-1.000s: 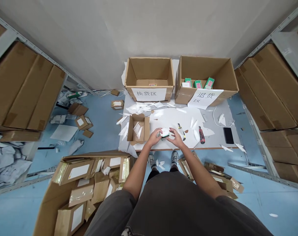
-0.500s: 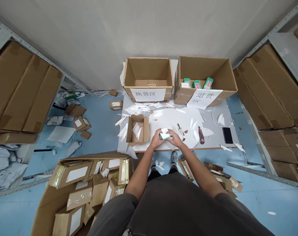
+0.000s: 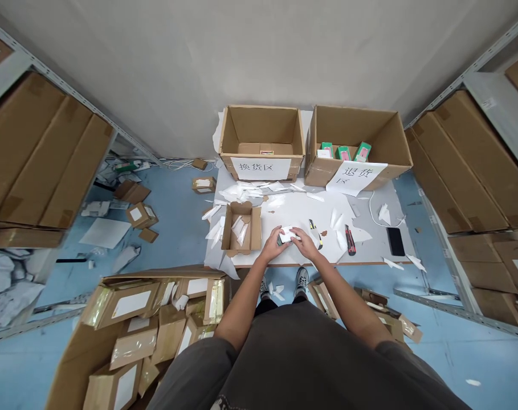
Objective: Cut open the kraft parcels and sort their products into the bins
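A small white-and-green box (image 3: 286,234) is held over the front part of the white table (image 3: 284,205). My left hand (image 3: 273,246) grips its left side, and my right hand (image 3: 304,244) has its fingers closed on the right side. The fingers hide parts of the box. To the left of my hands stands an open cardboard carton (image 3: 252,228) with crumpled white paper inside. A yellow-and-black utility knife (image 3: 315,233) lies just right of my right hand, and a red-and-black utility knife (image 3: 350,240) lies farther right.
Two large cardboard boxes with paper signs (image 3: 261,168) stand at the table's back; the right one (image 3: 370,122) holds several green boxes. A phone (image 3: 395,242) lies at the right. A big carton (image 3: 70,341) full of parcels stands at the lower left. Shelves flank both sides.
The white-and-green box has turned slightly in my hands, with its white side still up. My view has tilted a little, so the table sits slightly lower in the picture.
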Action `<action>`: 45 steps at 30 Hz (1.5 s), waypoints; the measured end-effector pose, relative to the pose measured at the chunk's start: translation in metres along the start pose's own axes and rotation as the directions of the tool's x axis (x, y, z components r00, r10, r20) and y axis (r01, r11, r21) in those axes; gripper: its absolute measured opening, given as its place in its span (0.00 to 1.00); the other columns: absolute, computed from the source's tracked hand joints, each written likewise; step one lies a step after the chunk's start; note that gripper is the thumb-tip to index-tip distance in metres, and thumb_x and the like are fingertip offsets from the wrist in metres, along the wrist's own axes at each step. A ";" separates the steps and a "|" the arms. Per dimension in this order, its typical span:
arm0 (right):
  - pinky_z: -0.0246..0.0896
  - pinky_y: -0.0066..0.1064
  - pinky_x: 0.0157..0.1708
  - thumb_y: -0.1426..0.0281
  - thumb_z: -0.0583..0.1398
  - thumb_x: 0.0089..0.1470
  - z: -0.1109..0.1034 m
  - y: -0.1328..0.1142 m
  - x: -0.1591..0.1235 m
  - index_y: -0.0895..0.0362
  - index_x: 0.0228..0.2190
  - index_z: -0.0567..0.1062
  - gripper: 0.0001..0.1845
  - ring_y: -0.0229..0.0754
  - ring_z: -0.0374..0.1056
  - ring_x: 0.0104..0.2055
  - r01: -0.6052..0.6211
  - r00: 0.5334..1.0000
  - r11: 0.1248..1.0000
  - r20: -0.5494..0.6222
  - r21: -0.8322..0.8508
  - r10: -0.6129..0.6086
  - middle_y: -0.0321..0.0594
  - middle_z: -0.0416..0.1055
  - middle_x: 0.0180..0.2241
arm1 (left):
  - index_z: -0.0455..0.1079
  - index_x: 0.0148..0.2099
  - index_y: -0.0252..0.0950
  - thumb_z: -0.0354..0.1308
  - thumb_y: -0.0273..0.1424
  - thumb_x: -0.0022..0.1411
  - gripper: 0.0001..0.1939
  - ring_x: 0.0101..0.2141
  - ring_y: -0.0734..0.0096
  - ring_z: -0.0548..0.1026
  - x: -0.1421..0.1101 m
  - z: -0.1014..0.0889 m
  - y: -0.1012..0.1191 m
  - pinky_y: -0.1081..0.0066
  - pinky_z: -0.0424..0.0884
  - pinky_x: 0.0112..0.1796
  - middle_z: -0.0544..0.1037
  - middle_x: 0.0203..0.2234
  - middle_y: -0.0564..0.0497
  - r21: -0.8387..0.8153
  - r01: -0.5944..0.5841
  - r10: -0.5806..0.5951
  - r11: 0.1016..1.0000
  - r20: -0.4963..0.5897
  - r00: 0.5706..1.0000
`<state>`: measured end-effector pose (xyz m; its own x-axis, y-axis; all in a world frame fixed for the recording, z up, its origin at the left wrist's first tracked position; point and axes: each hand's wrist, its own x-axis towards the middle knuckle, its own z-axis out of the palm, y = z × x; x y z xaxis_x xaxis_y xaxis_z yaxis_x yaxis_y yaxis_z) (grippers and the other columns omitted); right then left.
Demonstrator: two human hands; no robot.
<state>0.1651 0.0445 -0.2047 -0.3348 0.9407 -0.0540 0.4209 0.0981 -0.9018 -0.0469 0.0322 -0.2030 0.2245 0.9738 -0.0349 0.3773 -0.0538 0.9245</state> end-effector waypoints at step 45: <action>0.69 0.46 0.52 0.76 0.59 0.59 -0.360 -0.156 0.247 0.50 0.78 0.39 0.54 0.61 0.73 0.54 -0.056 0.936 0.704 -0.282 -0.708 -0.209 0.54 0.67 0.62 | 0.64 0.67 0.44 0.75 0.35 0.52 0.42 0.52 0.50 0.80 0.407 -0.025 0.303 0.61 0.74 0.50 0.81 0.54 0.46 0.415 -0.297 0.333 0.860 -0.016 0.943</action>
<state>0.3207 0.3782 0.0772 -0.1638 0.9520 0.2587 0.9121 0.2461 -0.3279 0.1367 0.4181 0.0721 0.3227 0.9037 0.2814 0.6309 -0.4270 0.6478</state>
